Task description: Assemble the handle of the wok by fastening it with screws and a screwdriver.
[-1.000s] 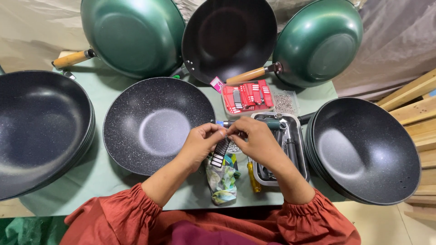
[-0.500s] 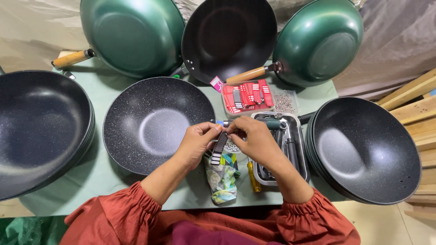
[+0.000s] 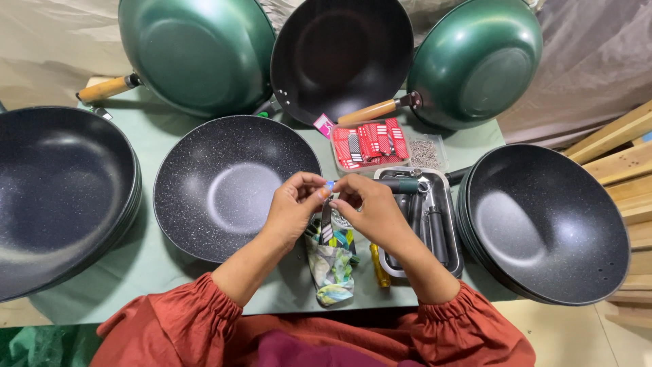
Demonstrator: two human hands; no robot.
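My left hand (image 3: 293,204) and my right hand (image 3: 367,205) meet over the green table, fingertips pinching a small dark striped tag (image 3: 327,228) with a tiny blue piece at its top. The tag hangs down between both hands. Just left of the hands lies a black speckled wok (image 3: 231,183) without a handle. Below the hands a crumpled patterned cloth (image 3: 331,268) rests on the table. To the right stands a metal tray (image 3: 445,224) holding dark handles.
Two green woks (image 3: 197,51) (image 3: 475,61) and a black wok (image 3: 343,54) lean at the back. Stacked black woks sit at far left (image 3: 58,197) and right (image 3: 550,224). A clear box of red packets (image 3: 370,143), a screw box (image 3: 428,153), wooden planks (image 3: 625,143).
Both hands have shifted slightly up and the tag hangs more upright; the small blue piece now shows between the fingertips.
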